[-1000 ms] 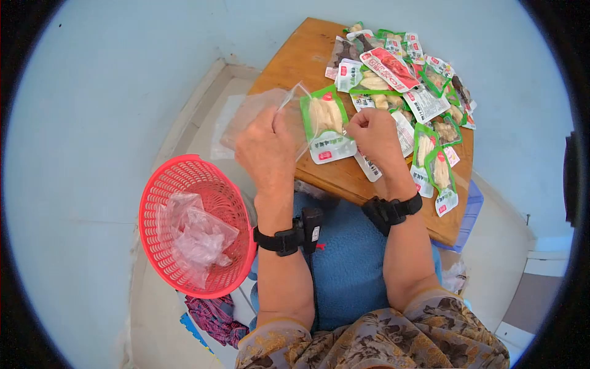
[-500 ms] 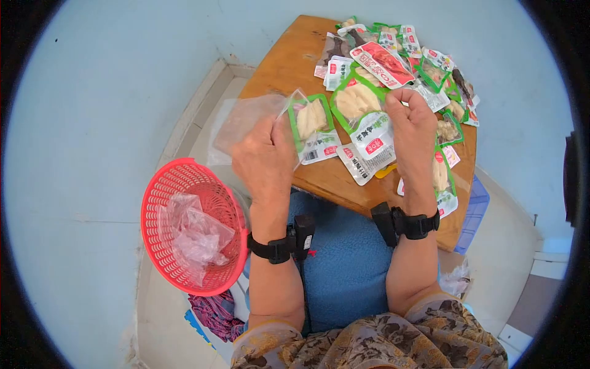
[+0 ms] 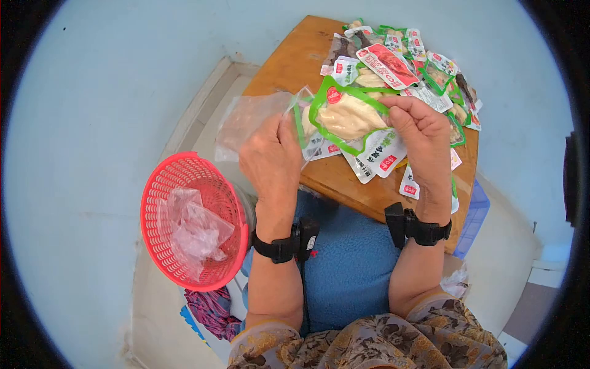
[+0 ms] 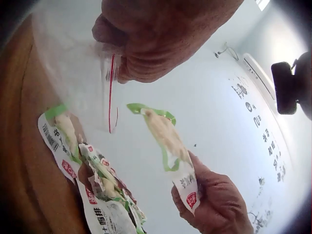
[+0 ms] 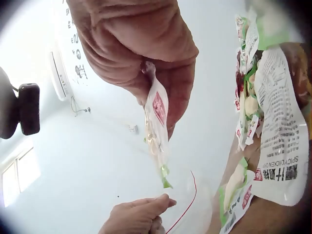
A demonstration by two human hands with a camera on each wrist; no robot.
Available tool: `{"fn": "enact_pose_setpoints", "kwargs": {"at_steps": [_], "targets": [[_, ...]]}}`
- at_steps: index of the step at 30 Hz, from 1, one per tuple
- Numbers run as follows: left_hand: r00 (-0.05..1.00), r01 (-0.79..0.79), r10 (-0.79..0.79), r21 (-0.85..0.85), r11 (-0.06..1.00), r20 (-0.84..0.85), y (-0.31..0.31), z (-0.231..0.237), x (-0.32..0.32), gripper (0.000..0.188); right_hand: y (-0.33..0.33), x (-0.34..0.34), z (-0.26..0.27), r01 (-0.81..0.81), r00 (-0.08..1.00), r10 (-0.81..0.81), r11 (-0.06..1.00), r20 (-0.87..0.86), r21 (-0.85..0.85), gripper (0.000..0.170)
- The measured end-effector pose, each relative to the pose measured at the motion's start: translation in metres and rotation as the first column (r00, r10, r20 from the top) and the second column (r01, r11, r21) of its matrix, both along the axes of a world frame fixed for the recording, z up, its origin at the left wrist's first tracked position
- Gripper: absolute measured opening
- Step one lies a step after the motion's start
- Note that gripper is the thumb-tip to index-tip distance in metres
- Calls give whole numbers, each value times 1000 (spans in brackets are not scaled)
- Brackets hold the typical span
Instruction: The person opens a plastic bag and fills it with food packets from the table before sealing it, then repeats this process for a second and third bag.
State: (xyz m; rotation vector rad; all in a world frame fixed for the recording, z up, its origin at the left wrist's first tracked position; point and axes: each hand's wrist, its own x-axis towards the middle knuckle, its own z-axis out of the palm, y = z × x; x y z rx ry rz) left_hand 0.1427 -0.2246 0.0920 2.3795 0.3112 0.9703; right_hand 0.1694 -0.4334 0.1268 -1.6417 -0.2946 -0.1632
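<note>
Packet [image 3: 351,118] and bag [image 3: 251,122]: one of each held.

pouch pile [image 3: 388,64] is blocking far right of table [image 3: 298,55]; its far left is leaving passage; basket [image 3: 212,184] is obstructing lower left.

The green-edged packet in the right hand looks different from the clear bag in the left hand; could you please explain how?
The green-edged packet holds pale food, while the clear bag looks empty. The packet bears printing; the bag shows a thin red line. The right hand pinches the packet; the left hand holds the bag. Both show see-through film.
</note>
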Motion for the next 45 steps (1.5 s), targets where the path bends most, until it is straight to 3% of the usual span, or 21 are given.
{"fn": "enact_pose_setpoints", "kwargs": {"at_steps": [3, 8, 14, 20, 22, 24, 28, 30, 33, 34, 36, 37, 39, 40, 41, 43, 44, 45], "targets": [[1000, 3, -3, -45, 999, 18, 1, 1, -1, 17, 2, -4, 3, -24, 1000, 25, 999, -15, 35, 19], [999, 1, -7, -115, 993, -49, -3, 8, -6, 16, 12, -8, 1, -112, 963, 138, 986, -233, 120, 18], [992, 107, -114, -133, 985, -45, -14, 8, -12, 17, 31, -6, -13, -127, 946, 157, 984, -285, 121, 19], [977, 206, -202, -62, 977, 61, -25, 5, -16, 12, 51, -2, -30, -163, 951, 170, 985, -259, 50, 18], [968, 249, -252, -77, 965, -23, -28, 9, -18, 15, 56, -1, -32, -190, 953, 195, 981, -233, 44, 18], [965, 257, -260, -82, 963, -20, -28, 13, -21, 15, 62, -3, -29, -247, 897, 267, 964, -352, 101, 18], [970, 245, -242, -94, 965, 35, -22, 5, -19, 16, 73, 8, -58, -304, 921, 299, 953, -249, 20, 19], [971, 238, -234, -105, 965, 55, -16, 2, -18, 15, 76, 8, -64, -200, 968, 238, 926, 84, -319, 22], [981, 191, -187, -90, 978, 54, -4, -1, -16, 14, 73, 1, -57, -50, 991, 99, 903, 93, -426, 24], [988, 150, -149, -65, 987, 32, -2, -1, -16, 13, 69, 1, -51, -50, 991, 99, 903, 93, -427, 24], [988, 153, -150, -87, 984, 33, 2, 3, -18, 13, 59, -1, -33, -65, 989, 27, 963, -146, -261, 23], [988, 153, -150, -110, 982, 34, 3, 5, -18, 14, 58, -2, -23, -64, 989, 25, 963, -148, -261, 23], [987, 161, -161, -77, 984, 2, 6, 6, -20, 15, 56, -3, -9, 120, 952, -141, 989, -273, -90, 21], [986, 166, -167, -43, 985, -23, 6, 6, -21, 15, 57, 0, -13, 232, 950, -257, 961, -179, -153, 23], [985, 170, -172, -46, 984, -22, 6, 6, -21, 15, 55, 5, -21, 236, 949, -262, 959, -178, -155, 23], [987, 162, -162, -32, 986, 11, 7, 6, -21, 15, 50, 14, -40, 363, 932, -291, 765, 218, -531, 27], [986, 167, -167, -33, 985, 12, 8, 6, -22, 15, 51, 17, -48, 367, 930, -295, 763, 219, -532, 27], [989, 148, -147, -47, 988, 18, 10, 6, -22, 15, 56, 18, -50, 323, 946, -258, 685, 197, -653, 30]]}}
